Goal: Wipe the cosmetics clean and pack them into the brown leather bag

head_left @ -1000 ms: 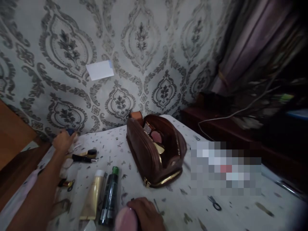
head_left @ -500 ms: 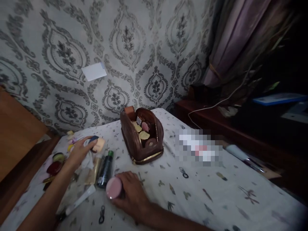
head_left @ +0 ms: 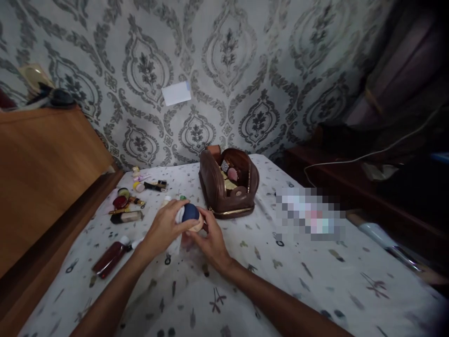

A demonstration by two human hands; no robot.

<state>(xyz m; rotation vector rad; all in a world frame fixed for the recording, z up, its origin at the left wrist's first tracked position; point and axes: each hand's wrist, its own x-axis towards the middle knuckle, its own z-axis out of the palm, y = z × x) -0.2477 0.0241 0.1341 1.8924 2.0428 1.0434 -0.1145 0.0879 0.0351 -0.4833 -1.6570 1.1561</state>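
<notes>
My left hand (head_left: 164,228) is closed round a small container with a dark blue band and a beige end (head_left: 190,213). The fingers of my right hand (head_left: 212,241) close on the beige end of the same container, so both hands meet on it. Something pinkish (head_left: 187,242) shows dimly below the hands; I cannot make out whether it is held. Just beyond them stands a brown cosmetic bag (head_left: 226,201), unzipped, with a pink round item (head_left: 232,174) and gold-coloured items inside. A green cap (head_left: 183,198) peeks out behind my left hand.
At the left lie a dark red bottle (head_left: 111,258), a foundation bottle (head_left: 131,216), a red compact (head_left: 120,202) and several small cosmetics. A wooden cabinet (head_left: 52,173) borders the left side. A blurred-out item (head_left: 308,213) and a brush (head_left: 377,234) lie at the right.
The left hand has brought the blue-and-beige container in from the left. My right hand has moved up to it, and the pink-lidded jar it held no longer shows clearly. The view has turned left.
</notes>
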